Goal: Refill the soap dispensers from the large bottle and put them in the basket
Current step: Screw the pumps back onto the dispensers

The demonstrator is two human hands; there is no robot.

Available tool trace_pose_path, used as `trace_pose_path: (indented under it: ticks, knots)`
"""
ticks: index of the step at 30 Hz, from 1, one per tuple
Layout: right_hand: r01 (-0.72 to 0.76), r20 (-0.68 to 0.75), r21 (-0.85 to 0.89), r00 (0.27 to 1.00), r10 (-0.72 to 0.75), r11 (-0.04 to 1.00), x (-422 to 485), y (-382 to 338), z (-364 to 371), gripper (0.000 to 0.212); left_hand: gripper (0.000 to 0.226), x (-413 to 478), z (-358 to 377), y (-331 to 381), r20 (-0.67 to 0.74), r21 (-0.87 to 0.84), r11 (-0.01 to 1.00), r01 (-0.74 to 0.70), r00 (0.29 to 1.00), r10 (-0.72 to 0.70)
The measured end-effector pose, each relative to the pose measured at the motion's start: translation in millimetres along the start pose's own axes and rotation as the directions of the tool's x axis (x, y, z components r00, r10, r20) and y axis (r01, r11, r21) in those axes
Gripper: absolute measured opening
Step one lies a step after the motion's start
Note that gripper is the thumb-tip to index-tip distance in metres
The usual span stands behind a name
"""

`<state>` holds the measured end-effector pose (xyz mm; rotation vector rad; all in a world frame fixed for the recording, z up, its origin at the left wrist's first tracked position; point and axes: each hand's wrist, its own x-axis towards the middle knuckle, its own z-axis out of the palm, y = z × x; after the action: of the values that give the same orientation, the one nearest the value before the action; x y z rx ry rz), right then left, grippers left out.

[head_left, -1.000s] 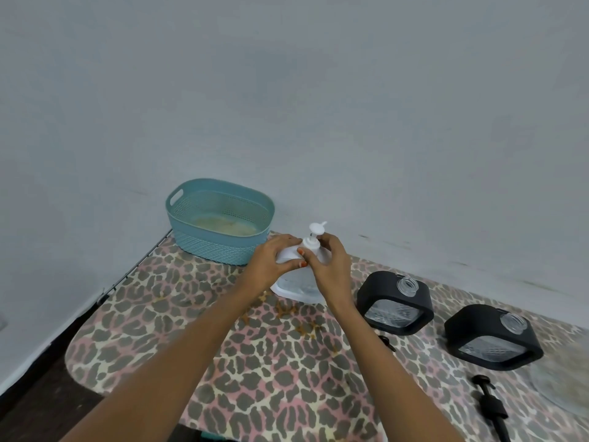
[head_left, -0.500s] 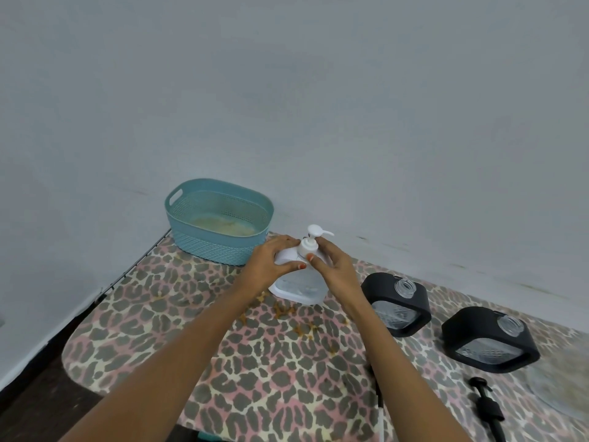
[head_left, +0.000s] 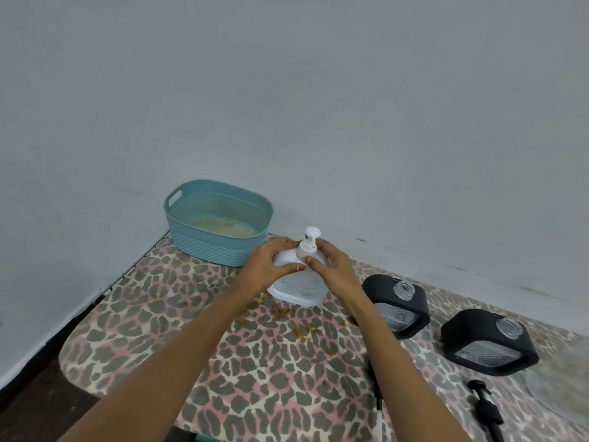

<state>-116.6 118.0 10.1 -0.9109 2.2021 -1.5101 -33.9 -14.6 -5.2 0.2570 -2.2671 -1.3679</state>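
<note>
The left grip curls round the shoulder of the white dispenser while the right grip pinches the collar of its pump. I judge this to be the capping step, done on the desk near its far edge. The teal basket at the far left corner holds no dispenser. Toward the right edge, the first black dispenser and the second black dispenser stand uncapped, fill unclear, so most remains.

Basket woven-look matt plastic; white dispenser smooth plastic; table cover leopard-print cloth.
</note>
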Motion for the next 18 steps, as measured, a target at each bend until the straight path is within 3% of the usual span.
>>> trace_pose_path:
  ticks: [2, 6, 10, 13, 18]
  knots:
    - [-0.006, -0.069, -0.002, 0.998, 0.006, 1.0, 3, 1, 3, 0.03, 0.047, 0, 0, 0, -0.011, 0.007, 1.0, -0.001, 1.0, 0.001]
    - [-0.022, -0.177, -0.023, 0.984, 0.018, 0.999, 8, -2, 13, 0.039, 0.048, 1, 0, -1, -0.001, 0.036, 0.999, 0.001, 1.0, -0.001]
    - [0.001, -0.06, -0.008, 0.998, -0.001, 1.0, 4, -5, 11, 0.047, 0.045, 1, -1, -2, 0.002, 0.027, 1.0, 0.001, 1.0, -0.001]
    - [0.008, 0.004, -0.008, 1.0, -0.008, 1.0, 1, -5, 1, 0.04, 0.045, 1, 0, -1, -0.001, 0.002, 1.0, -0.012, 1.0, 0.012]
    - [-0.014, -0.118, -0.013, 0.993, 0.012, 1.0, 7, -2, 6, 0.034, 0.046, 1, 0, -3, -0.003, 0.012, 1.0, -0.008, 1.0, 0.008]
